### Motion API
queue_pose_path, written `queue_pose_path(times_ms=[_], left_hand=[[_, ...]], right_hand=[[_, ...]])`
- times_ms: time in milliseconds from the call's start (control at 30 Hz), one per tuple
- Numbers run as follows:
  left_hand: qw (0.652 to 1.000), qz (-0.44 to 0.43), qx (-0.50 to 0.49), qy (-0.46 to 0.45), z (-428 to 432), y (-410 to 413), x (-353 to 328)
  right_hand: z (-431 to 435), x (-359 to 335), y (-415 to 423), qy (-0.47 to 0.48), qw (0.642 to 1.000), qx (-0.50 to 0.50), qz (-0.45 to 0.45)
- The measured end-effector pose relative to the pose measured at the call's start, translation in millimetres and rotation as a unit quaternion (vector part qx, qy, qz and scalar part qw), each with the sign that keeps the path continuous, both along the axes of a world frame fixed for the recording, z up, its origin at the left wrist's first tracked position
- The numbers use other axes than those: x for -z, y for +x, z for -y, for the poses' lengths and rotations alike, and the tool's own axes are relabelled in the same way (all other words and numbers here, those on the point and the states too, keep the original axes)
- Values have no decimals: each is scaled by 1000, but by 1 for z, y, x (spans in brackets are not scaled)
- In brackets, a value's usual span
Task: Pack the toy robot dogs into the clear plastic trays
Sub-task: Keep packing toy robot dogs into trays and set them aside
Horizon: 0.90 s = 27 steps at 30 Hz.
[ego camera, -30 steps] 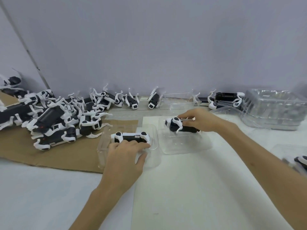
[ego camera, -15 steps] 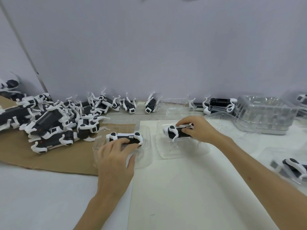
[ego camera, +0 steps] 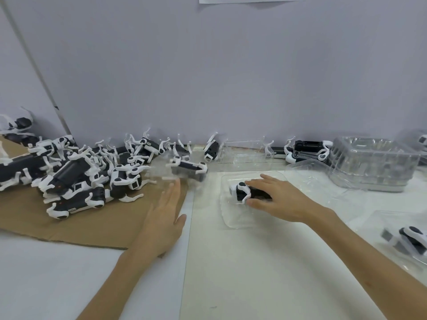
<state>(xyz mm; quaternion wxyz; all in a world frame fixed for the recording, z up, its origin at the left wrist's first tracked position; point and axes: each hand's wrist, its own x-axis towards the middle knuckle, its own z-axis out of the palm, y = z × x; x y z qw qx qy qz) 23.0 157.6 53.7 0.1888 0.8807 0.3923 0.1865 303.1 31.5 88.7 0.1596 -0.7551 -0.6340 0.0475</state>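
My right hand holds a black and white toy robot dog between thumb and fingers, down inside a clear plastic tray on the white sheet. My left hand is flat with straight fingers over the cardboard's edge and holds nothing. Just beyond its fingertips, a second clear tray with a dog in it appears blurred. A pile of loose robot dogs lies on the cardboard at the left.
A stack of clear trays stands at the back right, with an empty tray and more dogs along the wall. A packed dog in a tray sits at the right edge. Brown cardboard covers the left side.
My left hand let go of its dog and tray, which slid away toward the wall; the hand now lies flat. My right hand stays on its dog in the tray.
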Motion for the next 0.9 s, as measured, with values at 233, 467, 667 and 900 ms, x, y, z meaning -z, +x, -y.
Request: queue_pose_path(times_ms=[233,467,667,900], left_hand=[[966,187,-36,-177,40,41,-3],[943,130,-61,-299,60,49,-16],[925,253,-23,-284,72,42,-6],[864,408,-6,-294,81,28,0]], right_hand=[[6,-8,-4,7,997,-7,-80],[44,-8,-31,104,977,-15,-185],[64,7,-42,51,923,212,-317],[73,10,-56,94,848,54,-519]])
